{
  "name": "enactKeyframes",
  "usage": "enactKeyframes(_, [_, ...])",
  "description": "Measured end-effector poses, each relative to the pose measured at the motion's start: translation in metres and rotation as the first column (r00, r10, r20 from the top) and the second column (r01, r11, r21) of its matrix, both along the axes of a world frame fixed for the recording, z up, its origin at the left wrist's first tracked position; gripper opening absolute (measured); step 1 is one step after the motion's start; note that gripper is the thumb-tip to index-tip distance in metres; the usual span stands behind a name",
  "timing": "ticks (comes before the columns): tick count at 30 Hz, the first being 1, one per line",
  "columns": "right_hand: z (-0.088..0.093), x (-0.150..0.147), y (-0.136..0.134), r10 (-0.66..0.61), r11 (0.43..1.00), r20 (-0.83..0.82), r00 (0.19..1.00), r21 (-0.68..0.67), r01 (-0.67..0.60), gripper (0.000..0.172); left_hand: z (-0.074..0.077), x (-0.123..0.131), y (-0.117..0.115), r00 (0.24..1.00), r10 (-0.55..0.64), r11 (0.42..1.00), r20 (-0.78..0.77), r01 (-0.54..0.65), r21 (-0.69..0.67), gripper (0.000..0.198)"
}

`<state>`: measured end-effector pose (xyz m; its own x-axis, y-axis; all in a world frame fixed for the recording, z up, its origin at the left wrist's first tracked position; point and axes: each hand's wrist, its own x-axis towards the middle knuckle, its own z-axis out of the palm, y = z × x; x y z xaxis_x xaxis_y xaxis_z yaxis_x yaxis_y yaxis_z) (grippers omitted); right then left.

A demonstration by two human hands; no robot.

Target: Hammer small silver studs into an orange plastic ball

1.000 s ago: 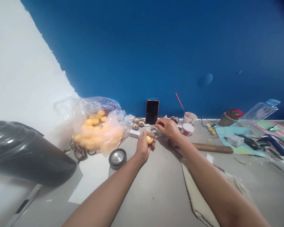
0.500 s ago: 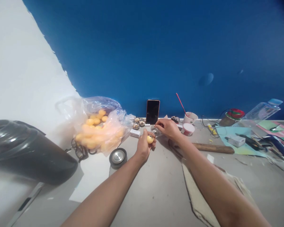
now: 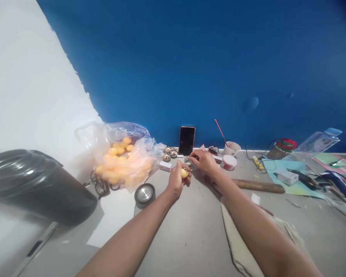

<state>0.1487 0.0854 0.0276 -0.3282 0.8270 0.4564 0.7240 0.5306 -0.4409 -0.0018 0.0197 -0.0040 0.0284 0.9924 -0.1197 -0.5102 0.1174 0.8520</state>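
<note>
My left hand is closed around a small yellow ball, held just above the grey table. My right hand reaches past it with fingers pinched together near a small shiny item on the table; what the fingers grip is too small to make out. A clear plastic bag full of several yellow balls lies to the left. Small decorated balls sit by a black phone leaning on the blue wall.
A round metal lid and a small white box lie near the bag. A dark helmet-like object fills the left. Two white cups, a wooden rolling pin, coloured paper, tools and a plastic bottle crowd the right side.
The view has tilted a little, so everything sits lower in the picture. Both hands stay almost where they were, the left still holding the yellow ball.
</note>
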Motion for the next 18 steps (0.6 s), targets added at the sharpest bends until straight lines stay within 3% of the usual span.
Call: enactKeyframes(18, [0.006, 0.0016, -0.0026, -0.003, 0.998, 0.073, 0.997, -0.068, 0.008, 0.011, -0.0022, 0.0002, -0.0004, 1.0, -0.006, 1.0, -0.015, 0.007, 0.001, 0.066])
